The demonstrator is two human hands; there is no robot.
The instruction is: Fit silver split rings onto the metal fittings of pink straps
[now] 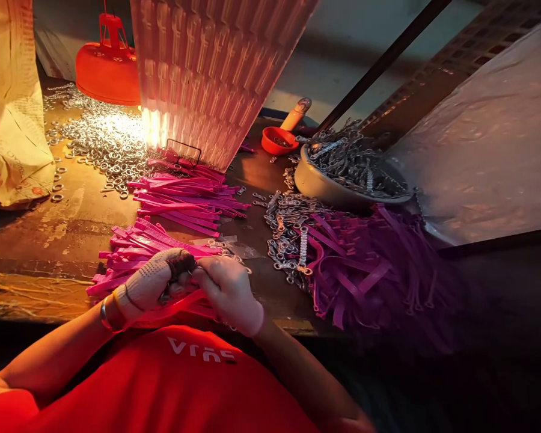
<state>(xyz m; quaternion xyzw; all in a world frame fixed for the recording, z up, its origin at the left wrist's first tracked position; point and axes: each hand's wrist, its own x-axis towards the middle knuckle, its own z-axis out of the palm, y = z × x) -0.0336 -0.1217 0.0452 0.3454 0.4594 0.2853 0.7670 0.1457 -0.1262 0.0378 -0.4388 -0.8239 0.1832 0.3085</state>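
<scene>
My left hand (151, 279), in a white dotted glove with dark fingertips, is closed in front of my red shirt. My right hand (229, 291), also in a pale glove, meets it with thumb and forefinger pinched together. What is gripped between the fingers is small and mostly hidden; a bit of metal glints there. A bright pink-red strap (180, 307) runs just beneath both hands, and I cannot tell whether either one grips it. Right behind them lies a pile of pink straps (137, 237), with a second bundle of pink straps (184, 201) farther back.
Loose metal rings (103, 138) are heaped under a red lamp (108, 72), beside an upright ribbed plastic sheet (207, 72). To the right are metal links (284, 228), a bowl (324, 183) of chains, purple straps (369, 270) and a red cup (273, 144). A paper sack (15, 120) stands left.
</scene>
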